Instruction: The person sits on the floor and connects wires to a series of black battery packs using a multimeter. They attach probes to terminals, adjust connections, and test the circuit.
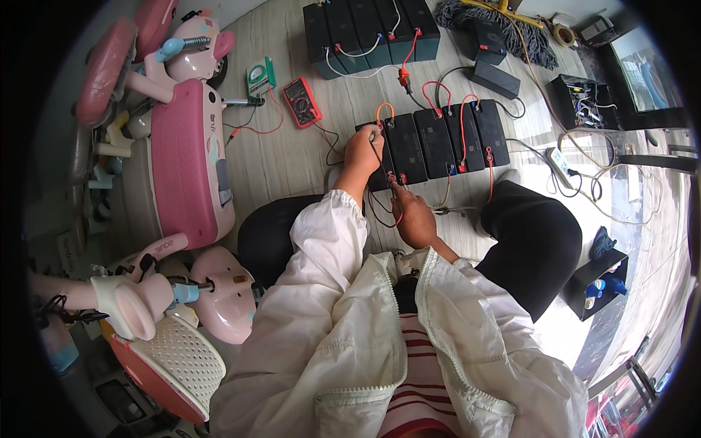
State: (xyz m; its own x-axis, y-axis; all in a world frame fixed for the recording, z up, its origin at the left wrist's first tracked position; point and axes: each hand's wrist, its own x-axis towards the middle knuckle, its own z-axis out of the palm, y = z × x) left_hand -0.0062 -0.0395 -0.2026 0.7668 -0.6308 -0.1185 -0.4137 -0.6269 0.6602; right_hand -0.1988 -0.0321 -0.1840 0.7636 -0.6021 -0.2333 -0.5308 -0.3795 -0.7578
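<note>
A row of black batteries (432, 142) lies on the floor in front of me, joined by short orange, red and white wires. My left hand (361, 155) is closed around a slim test probe, largely hidden by the fingers, at the far terminal of the leftmost battery. Its dark lead runs down past that battery. My right hand (415, 219) is closed at the near end of the same battery, by the red terminals (392, 177); a probe seems pinched there, mostly covered, with a thin reddish lead looping beside it. Left of the batteries lies a red multimeter (301, 103) with dark leads.
A second battery pack (370, 40) stands beyond. A green-and-white meter (260, 77) with leads lies at the far left. Pink scooters (186, 157) crowd the left side. To the right are a black adapter (497, 79), a power strip (561, 168) and an open black box (596, 285).
</note>
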